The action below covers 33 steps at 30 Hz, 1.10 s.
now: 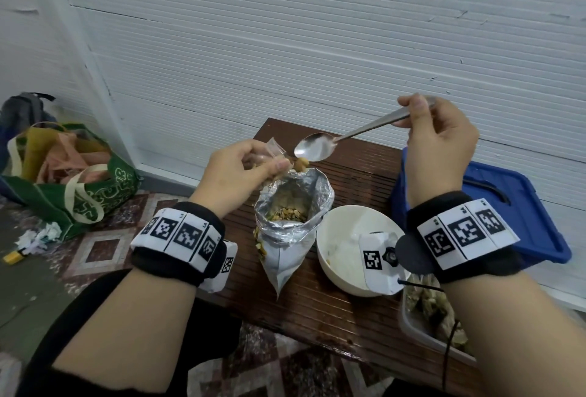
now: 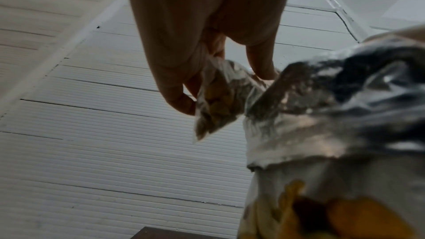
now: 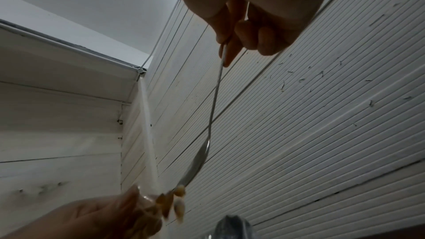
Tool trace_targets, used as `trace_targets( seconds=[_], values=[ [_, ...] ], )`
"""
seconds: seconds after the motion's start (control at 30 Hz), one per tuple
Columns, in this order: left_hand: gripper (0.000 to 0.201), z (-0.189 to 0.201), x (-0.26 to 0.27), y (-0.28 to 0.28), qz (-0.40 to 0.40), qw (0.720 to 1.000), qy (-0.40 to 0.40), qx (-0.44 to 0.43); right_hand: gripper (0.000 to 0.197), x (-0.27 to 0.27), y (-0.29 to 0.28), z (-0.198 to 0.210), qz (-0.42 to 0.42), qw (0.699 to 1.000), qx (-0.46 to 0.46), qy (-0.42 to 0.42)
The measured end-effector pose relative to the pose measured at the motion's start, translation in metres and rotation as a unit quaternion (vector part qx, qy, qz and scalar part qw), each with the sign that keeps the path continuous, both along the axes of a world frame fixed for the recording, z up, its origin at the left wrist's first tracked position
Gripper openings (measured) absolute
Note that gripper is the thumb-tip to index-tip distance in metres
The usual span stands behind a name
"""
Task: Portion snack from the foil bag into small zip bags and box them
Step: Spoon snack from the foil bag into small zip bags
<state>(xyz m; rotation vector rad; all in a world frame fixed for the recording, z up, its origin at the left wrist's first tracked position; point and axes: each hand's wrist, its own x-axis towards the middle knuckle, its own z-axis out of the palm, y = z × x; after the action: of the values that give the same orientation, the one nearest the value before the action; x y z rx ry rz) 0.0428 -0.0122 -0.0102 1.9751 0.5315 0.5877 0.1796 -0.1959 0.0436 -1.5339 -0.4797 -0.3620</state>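
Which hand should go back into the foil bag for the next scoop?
The right hand. It already holds the metal spoon, its bowl just above the open silver foil bag. The left hand is busy pinching the small clear zip bag.

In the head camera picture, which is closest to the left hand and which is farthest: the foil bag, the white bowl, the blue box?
1. foil bag, just below the left hand.
2. white bowl, further right.
3. blue box, far right.
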Motion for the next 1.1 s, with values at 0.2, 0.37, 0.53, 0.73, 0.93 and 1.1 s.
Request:
trace_targets(
  seconds=[0.2,0.37,0.53,0.73,0.93,1.1],
  values=[
    [0.044,0.003,-0.002,0.001,0.003,0.999,-0.023,-0.024,0.026,-0.001,-0.002,-0.011,-0.028,0.997,-0.075,0.016],
    [0.033,0.007,-0.003,-0.001,-0.008,0.999,-0.035,-0.036,0.022,-0.019,0.007,-0.037,0.011,0.980,-0.196,0.008],
    [0.025,0.012,-0.005,-0.006,-0.013,0.999,-0.040,-0.026,0.017,-0.032,0.017,-0.066,0.068,0.956,-0.286,0.025],
    [0.034,0.017,-0.009,-0.014,-0.027,0.997,-0.065,-0.040,0.010,-0.030,0.012,-0.070,0.086,0.955,-0.279,0.054],
    [0.026,0.031,-0.009,-0.030,-0.052,0.992,-0.100,-0.049,0.023,-0.027,-0.006,-0.057,0.081,0.971,-0.216,0.069],
    [0.027,0.039,-0.002,-0.058,-0.082,0.987,-0.124,-0.068,0.028,-0.024,-0.028,-0.050,0.079,0.977,-0.173,0.092]
  ],
)
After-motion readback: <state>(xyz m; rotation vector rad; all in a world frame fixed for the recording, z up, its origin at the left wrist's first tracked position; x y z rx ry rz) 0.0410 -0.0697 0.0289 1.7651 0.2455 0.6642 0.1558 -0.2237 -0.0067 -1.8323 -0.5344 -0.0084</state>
